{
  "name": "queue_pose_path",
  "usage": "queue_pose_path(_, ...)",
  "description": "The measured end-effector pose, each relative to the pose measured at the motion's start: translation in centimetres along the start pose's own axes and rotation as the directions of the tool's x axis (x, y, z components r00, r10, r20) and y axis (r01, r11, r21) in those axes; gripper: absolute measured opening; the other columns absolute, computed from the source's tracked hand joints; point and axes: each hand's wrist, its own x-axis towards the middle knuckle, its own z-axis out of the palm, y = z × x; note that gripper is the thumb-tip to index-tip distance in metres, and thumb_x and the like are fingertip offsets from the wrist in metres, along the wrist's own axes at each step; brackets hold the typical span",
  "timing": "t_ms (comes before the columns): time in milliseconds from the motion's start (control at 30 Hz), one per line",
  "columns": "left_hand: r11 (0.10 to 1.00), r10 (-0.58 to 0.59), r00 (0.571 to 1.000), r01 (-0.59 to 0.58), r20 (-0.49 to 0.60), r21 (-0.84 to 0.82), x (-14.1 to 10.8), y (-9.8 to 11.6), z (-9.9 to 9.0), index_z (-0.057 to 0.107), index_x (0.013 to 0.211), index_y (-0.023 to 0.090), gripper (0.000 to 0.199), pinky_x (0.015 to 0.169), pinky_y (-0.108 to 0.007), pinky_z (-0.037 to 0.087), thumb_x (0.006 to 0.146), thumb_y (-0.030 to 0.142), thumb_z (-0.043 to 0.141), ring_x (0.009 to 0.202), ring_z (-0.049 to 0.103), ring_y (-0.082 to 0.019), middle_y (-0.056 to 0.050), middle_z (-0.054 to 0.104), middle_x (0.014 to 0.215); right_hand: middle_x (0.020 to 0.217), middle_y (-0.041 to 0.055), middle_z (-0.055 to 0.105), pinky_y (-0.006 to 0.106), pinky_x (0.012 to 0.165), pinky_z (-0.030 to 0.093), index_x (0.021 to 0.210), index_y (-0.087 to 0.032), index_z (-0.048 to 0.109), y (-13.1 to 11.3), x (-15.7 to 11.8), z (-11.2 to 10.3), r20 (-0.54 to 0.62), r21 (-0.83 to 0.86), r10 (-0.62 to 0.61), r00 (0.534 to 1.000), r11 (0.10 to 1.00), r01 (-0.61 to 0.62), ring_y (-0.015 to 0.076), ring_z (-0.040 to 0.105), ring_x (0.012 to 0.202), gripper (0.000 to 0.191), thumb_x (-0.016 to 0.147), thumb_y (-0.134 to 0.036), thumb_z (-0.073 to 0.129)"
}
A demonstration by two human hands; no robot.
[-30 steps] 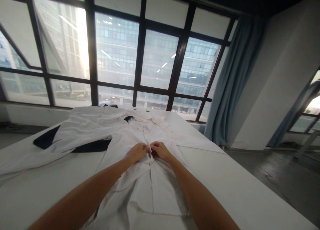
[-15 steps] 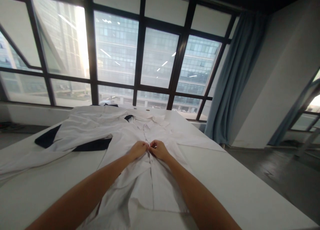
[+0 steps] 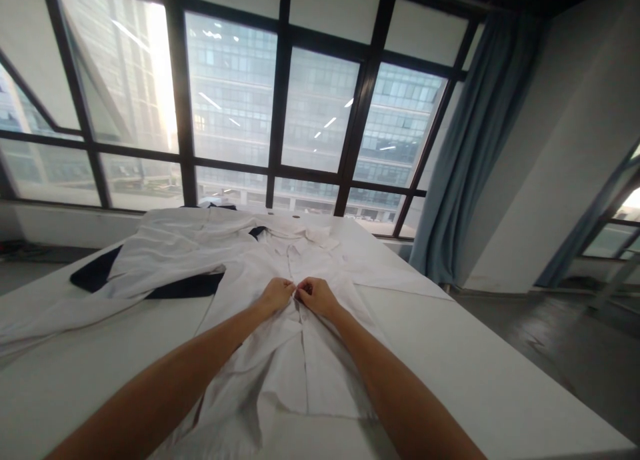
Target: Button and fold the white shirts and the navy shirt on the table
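A white button-up shirt point(image 3: 285, 373) lies spread on the table, its collar away from me and its hem towards me. My left hand point(image 3: 277, 296) pinches the front edge of the shirt near mid-placket. Right beside it, my right hand point(image 3: 317, 297) is closed on the opposite front edge, thumb and forefinger together. The fingertips of both hands almost meet over the placket; any button between them is hidden. Below the hands the two fronts lie close together, with a narrow dark gap along the placket.
The white table point(image 3: 440, 353) reaches towards the window point(image 3: 230, 100). More white garments point(image 3: 175, 240) lie at the far left, over a dark navy cloth point(image 3: 187, 286). A blue curtain point(image 3: 465, 160) hangs at the right, beside a pale pillar point(image 3: 520, 180).
Both hands stay at the same spot on the placket, with only slight finger movement. The view has tilted a little. The shirt lies almost as before.
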Motion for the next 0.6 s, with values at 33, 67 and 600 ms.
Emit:
queue_pose_path(33, 1.0, 0.007, 1.0, -0.007, -0.003, 0.012, -0.1, 0.0, 0.0, 0.061, 0.057, 0.013, 0.029, 0.052, -0.023, 0.027, 0.077, 0.025, 0.044, 0.055, 0.043, -0.011, 0.003, 0.047, 0.051, 0.072, 0.0038, 0.07, 0.018, 0.057, 0.041, 0.078, -0.013, 0.07, -0.1, 0.0, -0.1, 0.006, -0.014, 0.001, 1.0, 1.0, -0.001, 0.0112, 0.06, 0.061, 0.011, 0.076, -0.015, 0.059)
queue_pose_path(67, 0.999, 0.02, 1.0, -0.02, -0.006, 0.034, -0.2, 0.1, -0.1, 0.062, 0.057, 0.013, 0.03, 0.052, -0.023, 0.027, 0.078, 0.025, 0.044, 0.055, 0.044, -0.012, 0.002, 0.049, 0.051, 0.071, 0.0038, 0.07, 0.018, 0.057, 0.041, 0.078, -0.013, 0.07, -0.2, -0.1, -0.2, 0.014, -0.029, 0.003, 1.0, 1.0, -0.003, 0.0113, 0.06, 0.061, 0.012, 0.076, -0.016, 0.059)
queue_pose_path(600, 0.945, 0.094, 0.995, -0.096, 0.021, 0.313, -2.1, 1.4, -1.2, 0.071, 0.096, 0.016, 0.034, 0.075, -0.026, 0.043, 0.09, 0.034, 0.043, 0.09, 0.065, -0.021, -0.01, 0.073, 0.096, 0.078, 0.0054, 0.071, 0.021, 0.06, 0.036, 0.08, -0.015, 0.072, -0.6, 0.0, -0.6, 0.11, -0.228, 0.12, 0.987, 0.969, -0.093, 0.0138, 0.06, 0.071, 0.025, 0.085, -0.025, 0.05)
